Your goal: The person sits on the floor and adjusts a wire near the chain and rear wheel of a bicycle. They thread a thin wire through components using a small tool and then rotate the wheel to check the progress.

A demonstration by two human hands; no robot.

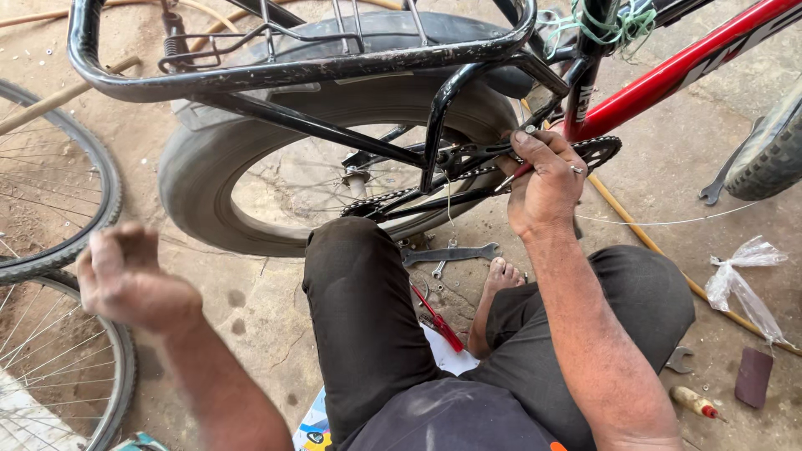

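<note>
A blurred left hand (134, 280), raised beside the bicycle's rear tyre (200, 159), shows no clear fingers, so whether it holds anything cannot be told. At the chain (468, 171) in front of that tyre, the right hand (543, 184) covers most of a slim red-handled tool (514, 177); its tip is hidden. The red frame tube (685, 67) runs out of the top edge. Left of the tyre, two loose wheels (58, 276) are cut off by the edge.

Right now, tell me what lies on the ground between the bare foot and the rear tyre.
In the head view, a flat grey spanner lies on the ground between the bare foot and the rear tyre, with a smaller spanner beside it.
</note>
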